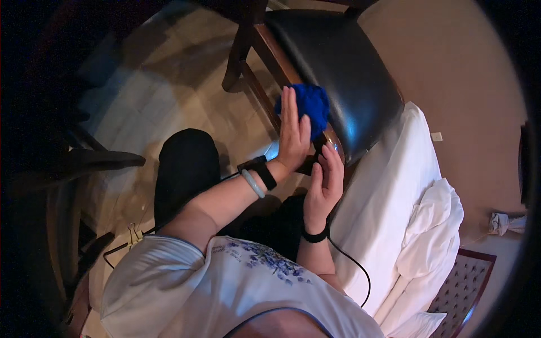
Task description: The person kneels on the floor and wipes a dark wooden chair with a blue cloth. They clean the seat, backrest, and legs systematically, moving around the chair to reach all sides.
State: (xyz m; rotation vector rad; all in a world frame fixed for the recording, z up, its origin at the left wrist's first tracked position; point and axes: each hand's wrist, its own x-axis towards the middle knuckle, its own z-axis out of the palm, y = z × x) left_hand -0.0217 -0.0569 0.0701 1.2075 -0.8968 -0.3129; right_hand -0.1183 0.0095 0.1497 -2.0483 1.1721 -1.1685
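A blue cloth (314,107) is bunched against the wooden side rail of a chair with a black padded seat (342,63). My left hand (293,131) holds it there, fingers straight and thumb across the cloth; part of the cloth is hidden behind the hand. A pale bangle and a black strap circle that wrist. Beside the seat's near corner, my right hand (325,190) is raised with loosely bent fingers and nothing visible in it. Its fingertips are close to the wooden frame (332,137); whether they touch it is unclear. A black band is round the right wrist.
White bedding (380,215) lies along the right, close to my right forearm and the chair. A black cable (367,274) loops by that arm. Dark curved furniture (105,161) stands at the left. My dark-clad knee (187,164) is above the tiled floor (169,97).
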